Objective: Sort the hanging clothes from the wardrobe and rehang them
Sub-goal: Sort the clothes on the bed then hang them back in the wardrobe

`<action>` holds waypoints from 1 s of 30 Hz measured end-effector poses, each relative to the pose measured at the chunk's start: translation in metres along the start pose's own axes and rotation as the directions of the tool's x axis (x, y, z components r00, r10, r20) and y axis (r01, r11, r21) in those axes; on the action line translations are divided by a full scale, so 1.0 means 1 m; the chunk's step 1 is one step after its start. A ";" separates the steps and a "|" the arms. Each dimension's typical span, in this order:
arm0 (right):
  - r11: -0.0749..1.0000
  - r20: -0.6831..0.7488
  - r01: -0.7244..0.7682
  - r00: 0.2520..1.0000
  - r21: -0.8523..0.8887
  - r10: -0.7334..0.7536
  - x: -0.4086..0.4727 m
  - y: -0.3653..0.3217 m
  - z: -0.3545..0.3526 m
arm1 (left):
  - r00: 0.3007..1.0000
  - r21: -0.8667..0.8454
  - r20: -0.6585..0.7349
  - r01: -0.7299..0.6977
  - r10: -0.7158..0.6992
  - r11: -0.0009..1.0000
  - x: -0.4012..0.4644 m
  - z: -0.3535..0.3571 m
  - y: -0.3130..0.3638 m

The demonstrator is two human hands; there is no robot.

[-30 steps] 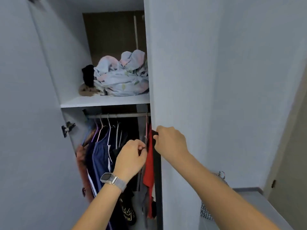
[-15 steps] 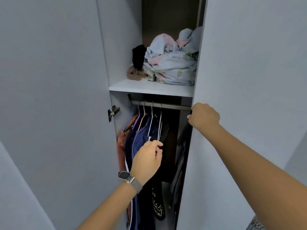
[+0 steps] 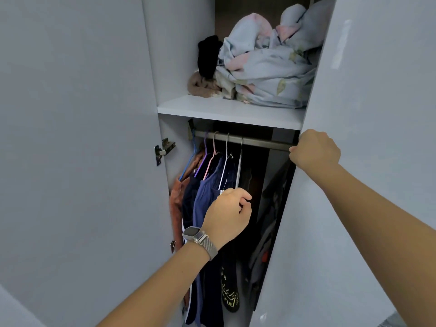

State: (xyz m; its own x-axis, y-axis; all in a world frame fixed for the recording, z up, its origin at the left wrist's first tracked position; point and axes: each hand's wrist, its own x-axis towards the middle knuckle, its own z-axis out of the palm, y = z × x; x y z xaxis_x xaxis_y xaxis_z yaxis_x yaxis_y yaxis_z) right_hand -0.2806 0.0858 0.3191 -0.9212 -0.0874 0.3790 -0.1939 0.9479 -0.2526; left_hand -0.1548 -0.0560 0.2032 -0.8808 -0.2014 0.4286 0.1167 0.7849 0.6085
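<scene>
Fingers of the left hand (image 3: 227, 214) curl loosely, half closed on nothing, just in front of the dark hanging clothes (image 3: 207, 208), apparently to pick a hanger. The right hand (image 3: 315, 149) is curled around the edge of the pale grey wardrobe door (image 3: 368, 161), probably holding it open beside the grey metal rail (image 3: 254, 140).

A white shelf (image 3: 226, 112) spans the upper part of an open wardrobe. A crumpled pale blue and pink bedsheet (image 3: 266, 67) lies bundled on it, filling the right side. A black garment (image 3: 208, 56) rests against the bundle's left edge, above a small brown cloth (image 3: 199, 86) lying on the shelf. Below the shelf, a metal rail (image 3: 257, 141) carries hangers (image 3: 226, 156) with dark clothes (image 3: 205, 204).
</scene>
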 end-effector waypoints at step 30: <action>-0.122 -0.297 0.825 -0.332 -0.552 -0.895 -0.201 -0.312 -0.119 | 0.483 -0.178 -0.813 0.325 -0.325 0.929 -0.161 -0.219 -0.072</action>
State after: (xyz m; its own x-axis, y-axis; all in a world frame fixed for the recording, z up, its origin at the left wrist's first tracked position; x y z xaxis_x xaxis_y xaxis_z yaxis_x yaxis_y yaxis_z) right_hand 0.0052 -0.1561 0.4275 0.5793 -0.7287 0.3651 -0.5503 -0.0193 0.8347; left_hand 0.0797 -0.2084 0.2369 -0.0901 -0.8285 0.5526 -0.0963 0.5595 0.8232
